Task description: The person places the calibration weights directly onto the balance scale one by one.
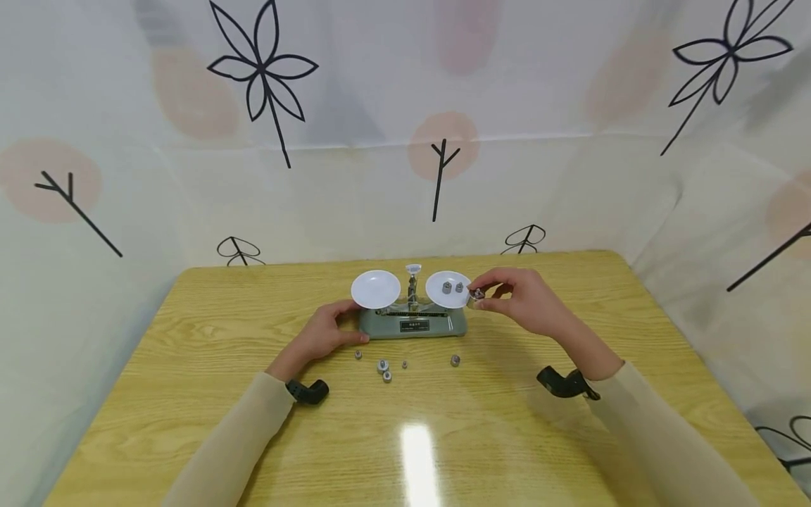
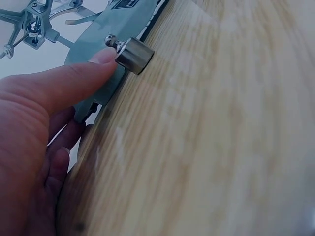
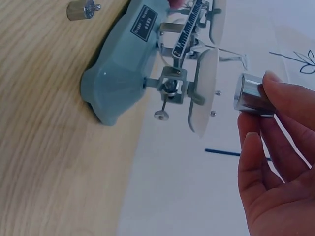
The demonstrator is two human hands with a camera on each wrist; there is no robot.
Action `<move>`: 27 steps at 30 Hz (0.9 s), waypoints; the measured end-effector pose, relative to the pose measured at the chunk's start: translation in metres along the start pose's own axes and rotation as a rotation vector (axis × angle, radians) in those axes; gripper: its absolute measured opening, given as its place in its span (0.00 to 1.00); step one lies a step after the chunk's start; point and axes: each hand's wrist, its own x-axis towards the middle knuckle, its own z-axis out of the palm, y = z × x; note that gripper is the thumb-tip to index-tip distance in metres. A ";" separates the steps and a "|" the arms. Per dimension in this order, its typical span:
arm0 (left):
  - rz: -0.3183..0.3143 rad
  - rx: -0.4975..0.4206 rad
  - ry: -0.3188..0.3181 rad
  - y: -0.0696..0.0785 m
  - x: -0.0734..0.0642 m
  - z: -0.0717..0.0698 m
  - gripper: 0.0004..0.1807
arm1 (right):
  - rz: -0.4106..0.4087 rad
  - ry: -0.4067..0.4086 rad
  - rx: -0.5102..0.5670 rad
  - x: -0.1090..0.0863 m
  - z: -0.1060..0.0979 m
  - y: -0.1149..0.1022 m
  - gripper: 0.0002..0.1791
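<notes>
A pale green balance scale (image 1: 380, 327) with two white pans stands near the back of the table. At its left end, my left hand (image 1: 319, 331) grips the base, thumb in front and fingers behind. One small metal weight (image 2: 135, 55) stands beside that thumb in the left wrist view. Between thumb and fingers, my right hand (image 1: 531, 301) pinches a larger cylindrical metal weight (image 3: 252, 94), held at the outer edge of the right pan (image 1: 436, 298). Two knobbed weights, one of them the left weight (image 1: 447, 288), sit on that pan.
Several loose weights lie in front of the scale, among them a larger weight (image 1: 383, 365) close to a smaller weight (image 1: 387, 377), and another weight (image 1: 455, 360) farther right. Behind the wooden table (image 1: 253, 436) hangs a patterned cloth (image 1: 355, 204). A dark band with a camera sits on each wrist.
</notes>
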 end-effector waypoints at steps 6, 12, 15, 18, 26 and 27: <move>-0.007 -0.005 0.005 0.000 0.000 -0.001 0.35 | 0.056 -0.010 -0.019 0.011 0.002 -0.001 0.14; -0.006 0.002 0.009 0.000 0.000 -0.001 0.35 | 0.049 -0.028 -0.017 0.020 0.008 0.002 0.13; -0.007 -0.002 0.009 -0.001 0.000 -0.001 0.34 | 0.042 -0.030 -0.015 0.023 0.011 0.003 0.13; -0.007 -0.004 0.009 -0.002 0.000 -0.001 0.34 | 0.039 -0.026 -0.011 0.025 0.015 0.003 0.13; 0.003 -0.012 0.006 -0.002 -0.001 0.000 0.35 | 0.049 -0.032 -0.009 0.026 0.023 0.002 0.12; 0.005 -0.013 0.006 -0.002 -0.001 0.000 0.34 | 0.051 -0.030 -0.010 0.026 0.024 0.002 0.12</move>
